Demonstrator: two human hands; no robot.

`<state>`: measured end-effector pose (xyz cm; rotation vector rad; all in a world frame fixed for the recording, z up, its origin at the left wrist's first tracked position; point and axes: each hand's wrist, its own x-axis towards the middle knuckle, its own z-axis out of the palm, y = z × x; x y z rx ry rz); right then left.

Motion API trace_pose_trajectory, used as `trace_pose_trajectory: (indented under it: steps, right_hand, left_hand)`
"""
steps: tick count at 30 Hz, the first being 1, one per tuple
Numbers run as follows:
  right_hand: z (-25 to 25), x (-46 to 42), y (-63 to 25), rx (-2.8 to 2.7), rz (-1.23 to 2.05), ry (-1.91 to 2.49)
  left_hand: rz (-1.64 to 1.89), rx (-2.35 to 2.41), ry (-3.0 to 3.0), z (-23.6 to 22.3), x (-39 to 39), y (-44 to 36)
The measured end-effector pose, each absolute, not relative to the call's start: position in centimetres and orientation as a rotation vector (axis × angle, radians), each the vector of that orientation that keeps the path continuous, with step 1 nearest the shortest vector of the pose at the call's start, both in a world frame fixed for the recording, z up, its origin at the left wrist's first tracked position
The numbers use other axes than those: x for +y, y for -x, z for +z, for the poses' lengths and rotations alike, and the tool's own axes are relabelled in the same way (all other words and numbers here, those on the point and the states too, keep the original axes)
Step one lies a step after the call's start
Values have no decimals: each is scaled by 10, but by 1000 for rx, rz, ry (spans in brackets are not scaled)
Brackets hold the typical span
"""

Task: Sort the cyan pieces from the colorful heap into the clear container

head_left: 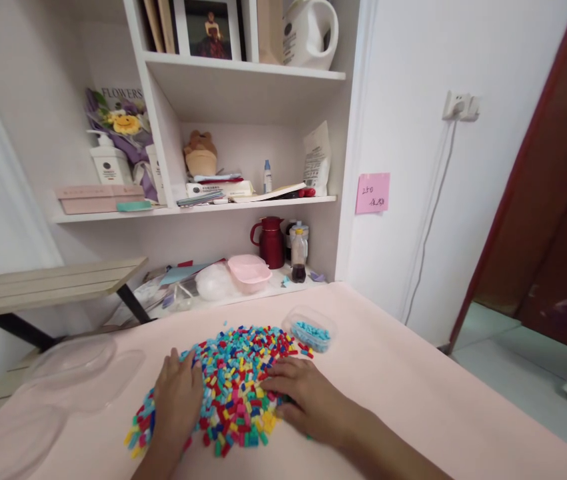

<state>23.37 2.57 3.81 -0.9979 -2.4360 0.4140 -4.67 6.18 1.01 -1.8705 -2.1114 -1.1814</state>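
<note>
Left hand (177, 395) at left edge of a pile of small multicoloured bricks (236, 383), touching it; right hand (308, 400) at the pile's right side, fingers over the bricks. Grip of each: fingers loosely spread; whether either pinches a brick, cannot tell. Pile lies loose on the pink surface (403, 387), between and beyond the hands. Left of left hand: clear plastic containers or lids (76, 360), contents none visible. Beyond right hand, just beside pile: clear tub (312, 328) holding light-blue pieces. Farther: pink bowl (249, 272), red jug (271, 243), bottle with dark liquid (298, 257), below white shelves (243, 70).
</note>
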Motion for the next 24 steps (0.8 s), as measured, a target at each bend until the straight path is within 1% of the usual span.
trace_pose_trajectory:
  steps: [6, 9, 12, 15, 20, 24]
  right_hand:
    - [35, 21, -236, -2521, 457, 1104]
    - [37, 21, -237, -2560, 468, 1109]
    - [38, 22, -237, -2583, 490, 1105]
    - [37, 23, -238, -2584, 492, 1100]
    - [36, 24, -238, -2590, 491, 1101]
    - [36, 24, -238, -2605, 505, 1111]
  left_hand:
    - [-1443, -2218, 1907, 46, 60, 61]
    - [-1483, -2294, 1852, 62, 58, 84]
    - [-1400, -2415, 1883, 63, 59, 103]
    - [-1263, -2505, 1976, 51, 63, 109]
    - [-1017, -2554, 2062, 36, 71, 95]
    - [-956, -2504, 2150, 34, 74, 82]
